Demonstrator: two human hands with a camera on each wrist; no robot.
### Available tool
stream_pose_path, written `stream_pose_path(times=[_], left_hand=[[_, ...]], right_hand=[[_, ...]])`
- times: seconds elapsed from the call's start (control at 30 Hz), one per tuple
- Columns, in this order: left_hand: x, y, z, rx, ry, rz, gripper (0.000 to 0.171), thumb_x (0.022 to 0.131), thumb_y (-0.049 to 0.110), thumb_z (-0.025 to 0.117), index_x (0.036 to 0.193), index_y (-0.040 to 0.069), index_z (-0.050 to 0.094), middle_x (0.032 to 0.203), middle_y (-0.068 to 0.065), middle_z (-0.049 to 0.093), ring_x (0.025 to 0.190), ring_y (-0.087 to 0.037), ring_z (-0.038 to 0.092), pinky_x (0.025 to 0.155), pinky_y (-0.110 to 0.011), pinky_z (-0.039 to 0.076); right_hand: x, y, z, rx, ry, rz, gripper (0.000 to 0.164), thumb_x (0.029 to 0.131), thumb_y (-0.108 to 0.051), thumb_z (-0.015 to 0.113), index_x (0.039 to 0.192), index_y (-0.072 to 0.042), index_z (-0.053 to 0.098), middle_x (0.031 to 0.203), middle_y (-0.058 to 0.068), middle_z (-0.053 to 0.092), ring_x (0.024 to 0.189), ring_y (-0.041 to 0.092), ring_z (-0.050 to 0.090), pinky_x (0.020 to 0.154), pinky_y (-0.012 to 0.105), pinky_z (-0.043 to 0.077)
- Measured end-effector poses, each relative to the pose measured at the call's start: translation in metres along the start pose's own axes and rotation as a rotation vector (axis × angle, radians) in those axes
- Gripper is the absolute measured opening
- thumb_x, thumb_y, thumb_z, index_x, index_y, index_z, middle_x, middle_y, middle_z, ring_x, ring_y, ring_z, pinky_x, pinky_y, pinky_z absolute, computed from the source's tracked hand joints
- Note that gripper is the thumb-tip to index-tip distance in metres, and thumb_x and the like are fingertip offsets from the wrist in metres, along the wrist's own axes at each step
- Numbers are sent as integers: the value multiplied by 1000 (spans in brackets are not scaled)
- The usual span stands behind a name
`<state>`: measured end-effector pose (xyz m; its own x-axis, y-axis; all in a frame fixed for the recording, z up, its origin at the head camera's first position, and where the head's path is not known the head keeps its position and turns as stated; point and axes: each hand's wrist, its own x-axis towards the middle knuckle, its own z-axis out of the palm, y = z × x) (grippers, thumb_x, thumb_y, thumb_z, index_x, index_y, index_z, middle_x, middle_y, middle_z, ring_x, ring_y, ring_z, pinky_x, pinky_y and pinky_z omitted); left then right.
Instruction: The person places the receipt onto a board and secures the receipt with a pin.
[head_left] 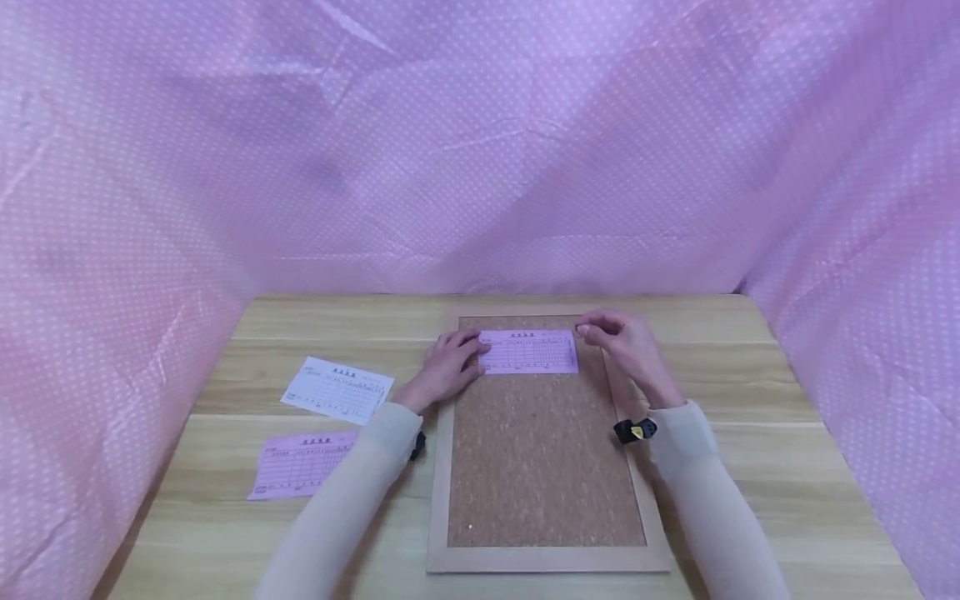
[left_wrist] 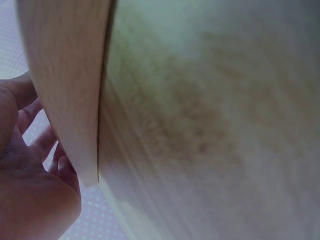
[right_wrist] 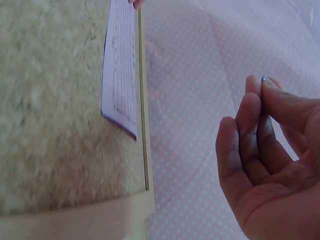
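A pink printed slip lies across the upper part of a framed cork board. My left hand rests over the board's left frame, its fingertips pressing the left end of the slip. In the left wrist view that hand is partly hidden behind the wooden frame. Just off the slip's top right corner, my right hand pinches a tiny shiny thumbtack between thumb and forefinger. Most of the tack is hidden by the fingertips. The slip's right end curls slightly off the cork.
Left of the board, a white printed slip and a second pink slip lie on the wooden table. My left sleeve overlaps that pink slip. A tiny pale dot shows low on the cork. Pink dotted cloth surrounds the table.
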<state>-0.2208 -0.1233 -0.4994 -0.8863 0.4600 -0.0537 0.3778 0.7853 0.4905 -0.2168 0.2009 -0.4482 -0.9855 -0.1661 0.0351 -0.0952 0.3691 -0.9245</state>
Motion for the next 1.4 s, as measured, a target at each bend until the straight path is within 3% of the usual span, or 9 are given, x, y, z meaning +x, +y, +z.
stream_pose_path(times=[0.17,0.43,0.63,0.83,1.07,1.4], left_hand=[[2,-1,0,-4,3,0,44,103,25,64,144,11,59,164,-14,35,149,-39,29,120,-62,22],[1,0,-2,4,-15,-10,44,104,25,63,146,12,58,165,-13,34,150,-38,28,120,-61,22],[1,1,-3,1,-14,-39,45,105,25,62,148,13,56,166,-13,32,151,-37,27,122,-60,20],[1,2,-3,11,-28,-28,45,105,26,61,148,13,56,166,-13,32,151,-38,27,121,-61,21],[2,3,-2,6,-24,-1,45,105,25,62,147,12,57,165,-14,33,150,-39,27,120,-61,21],[-1,3,-4,-5,-17,-12,44,104,24,63,146,11,57,165,-14,33,150,-38,28,120,-61,22]], right_hand=[[9,-3,7,-20,-2,35,23,101,-13,67,118,2,72,114,18,74,102,21,69,90,31,57],[20,-7,19,-59,-26,83,26,101,-18,68,119,-1,74,114,14,75,105,28,71,90,37,55],[33,-9,30,-113,-57,59,21,101,-17,68,115,-5,77,108,11,75,97,21,67,83,31,52],[38,-2,38,-102,-69,36,18,99,-11,69,112,-2,77,108,13,75,93,19,64,80,28,50],[44,3,48,-38,-81,166,17,97,-12,71,112,-5,75,111,11,74,98,23,65,87,34,50],[56,5,57,-170,-125,137,14,99,-19,70,109,-11,76,104,6,76,94,22,63,83,34,47]])
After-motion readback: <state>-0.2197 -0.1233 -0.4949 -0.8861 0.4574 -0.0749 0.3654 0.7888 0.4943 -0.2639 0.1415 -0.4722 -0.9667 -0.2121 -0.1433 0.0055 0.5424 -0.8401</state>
